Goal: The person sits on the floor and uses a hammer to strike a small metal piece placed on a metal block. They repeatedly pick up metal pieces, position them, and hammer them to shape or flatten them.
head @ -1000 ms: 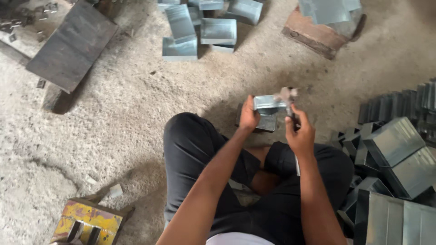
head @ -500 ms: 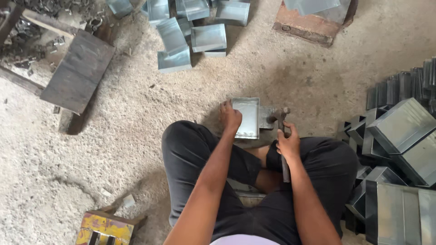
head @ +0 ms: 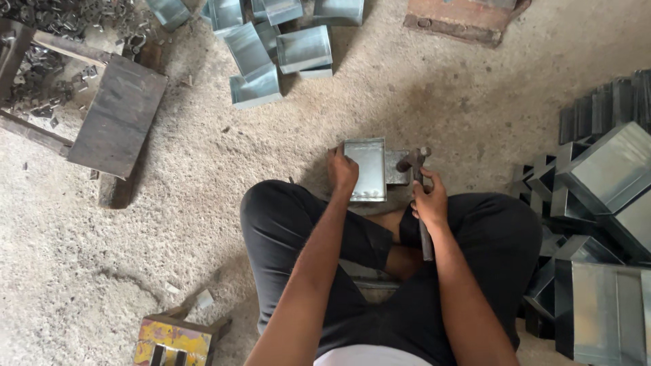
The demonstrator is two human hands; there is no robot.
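Observation:
I sit cross-legged on a dusty concrete floor. My left hand (head: 342,171) presses on the left edge of a shallow rectangular sheet-metal tray (head: 366,169) lying in front of my knees on a small metal block (head: 397,168). My right hand (head: 429,200) grips the handle of a hammer (head: 415,161), its head resting just right of the tray, over the block. The handle runs back past my wrist toward my lap.
Several finished metal trays (head: 271,47) lie scattered at the top centre. More folded metal boxes (head: 597,203) are stacked at the right. A dark steel plate (head: 115,115) and small metal scraps lie top left. A yellow painted wooden stool (head: 173,339) stands bottom left.
The tray was held up between both hands a second ago; it now lies flat on the block. The hammer has come down beside it, and my view has shifted lower.

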